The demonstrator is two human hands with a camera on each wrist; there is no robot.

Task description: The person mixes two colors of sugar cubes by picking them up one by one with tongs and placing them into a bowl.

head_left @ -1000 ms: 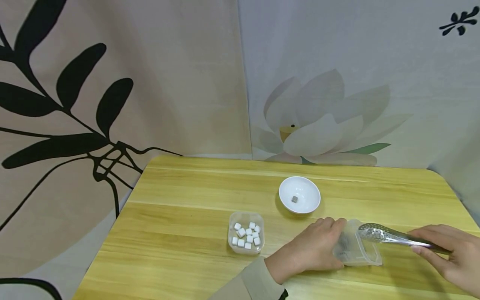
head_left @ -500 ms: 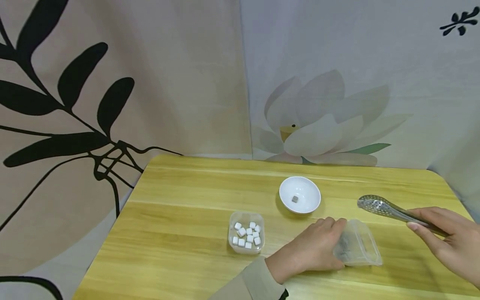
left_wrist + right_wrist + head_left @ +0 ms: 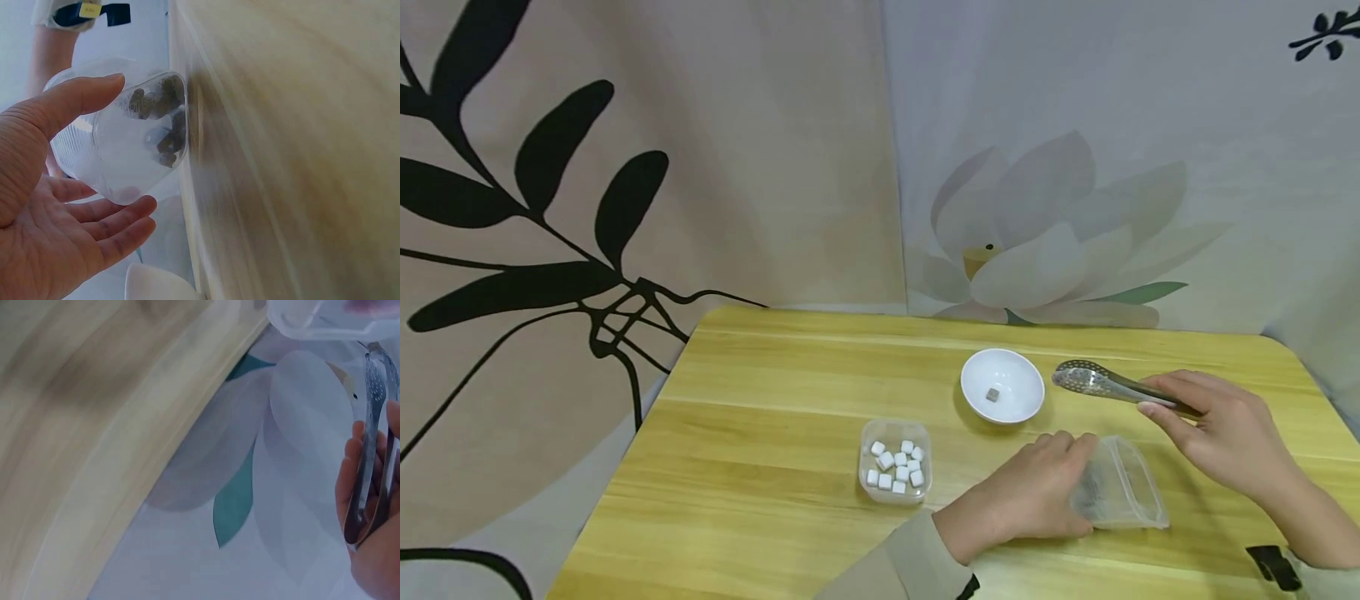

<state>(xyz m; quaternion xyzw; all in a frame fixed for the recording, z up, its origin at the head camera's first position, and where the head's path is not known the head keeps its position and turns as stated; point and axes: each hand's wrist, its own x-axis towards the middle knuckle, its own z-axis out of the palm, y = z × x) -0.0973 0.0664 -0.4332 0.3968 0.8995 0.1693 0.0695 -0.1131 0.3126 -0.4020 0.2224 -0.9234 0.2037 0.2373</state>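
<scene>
My left hand holds a clear plastic container tipped on its side, thumb and fingers around its base. Several dark grey pieces show through its bottom in the left wrist view. In my right hand is a pair of metal tongs with perforated heads, raised just right of the white bowl. The tong tips are close together in the right wrist view; I cannot tell whether they pinch anything. A single grey cube lies in the bowl.
A second clear container with several white cubes stands upright left of my left hand. The wooden table ends at the back against a printed curtain.
My right hand has lifted the tongs out from the tipped container's mouth and carried them up and left toward the bowl. The left hand and its container stay put.
</scene>
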